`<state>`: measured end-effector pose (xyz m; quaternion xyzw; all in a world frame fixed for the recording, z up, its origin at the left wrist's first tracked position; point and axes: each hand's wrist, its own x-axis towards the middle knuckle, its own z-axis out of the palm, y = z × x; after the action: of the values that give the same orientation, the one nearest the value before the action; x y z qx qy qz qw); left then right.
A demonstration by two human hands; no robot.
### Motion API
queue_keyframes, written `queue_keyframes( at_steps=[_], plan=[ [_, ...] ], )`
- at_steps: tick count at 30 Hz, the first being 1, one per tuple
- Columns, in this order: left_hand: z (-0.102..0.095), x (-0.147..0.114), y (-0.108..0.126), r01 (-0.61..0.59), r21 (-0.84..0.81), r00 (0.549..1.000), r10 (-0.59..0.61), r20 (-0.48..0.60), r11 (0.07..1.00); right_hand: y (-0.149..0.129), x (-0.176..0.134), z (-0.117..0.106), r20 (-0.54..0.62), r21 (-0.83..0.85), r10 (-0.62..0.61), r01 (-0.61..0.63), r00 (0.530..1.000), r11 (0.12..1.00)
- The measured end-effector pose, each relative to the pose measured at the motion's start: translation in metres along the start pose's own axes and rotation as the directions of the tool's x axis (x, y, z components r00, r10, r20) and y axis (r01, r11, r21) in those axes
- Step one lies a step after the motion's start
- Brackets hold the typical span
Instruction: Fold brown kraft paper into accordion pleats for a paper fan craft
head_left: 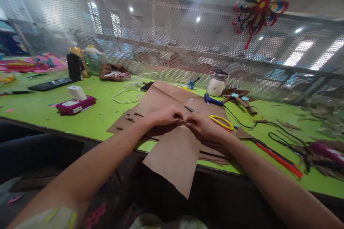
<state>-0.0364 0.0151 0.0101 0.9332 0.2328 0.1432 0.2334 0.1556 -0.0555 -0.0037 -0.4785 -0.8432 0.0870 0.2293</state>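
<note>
My left hand [170,115] and my right hand [200,123] meet over the middle of the table edge, fingers pinched closed on the top end of a piece of brown paper [174,154]. The paper widens below my hands and hangs past the table's front edge. Beneath my hands lie larger brown sheets [158,94], some with slots cut in them. Scissors with yellow handles [221,122] rest on the sheets beside my right hand, blades pointing left. Beyond them is a blue glue gun [213,100] with a black cord.
On the green table [107,114] stand a purple power strip [76,105] with a white plug, a phone [52,84], bottles [92,61] and a white jar [217,83]. To the right lie a red-handled tool [279,158], cords and brown scraps. A perforated metal screen [166,32] rises behind.
</note>
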Motion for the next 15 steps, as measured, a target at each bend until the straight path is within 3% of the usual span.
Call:
queue_keyframes(
  at_steps=[6, 11, 15],
  plan=[
    [-0.002, 0.003, -0.013, -0.012, -0.032, 1.000, 0.012, 0.004, 0.999, -0.004, -0.007, -0.007, 0.013, -0.042, -0.049, 0.049, 0.999, 0.998],
    [-0.004, 0.005, -0.013, -0.081, 0.116, 0.997, 0.079, 0.026, 0.990, -0.002, -0.005, -0.007, 0.060, -0.109, -0.074, 0.080, 0.995, 0.991],
    [0.006, 0.009, -0.015, -0.126, 0.175, 0.992, 0.129, -0.003, 0.976, 0.001, -0.001, -0.003, 0.082, -0.171, -0.052, 0.065, 0.995, 0.983]
  ],
)
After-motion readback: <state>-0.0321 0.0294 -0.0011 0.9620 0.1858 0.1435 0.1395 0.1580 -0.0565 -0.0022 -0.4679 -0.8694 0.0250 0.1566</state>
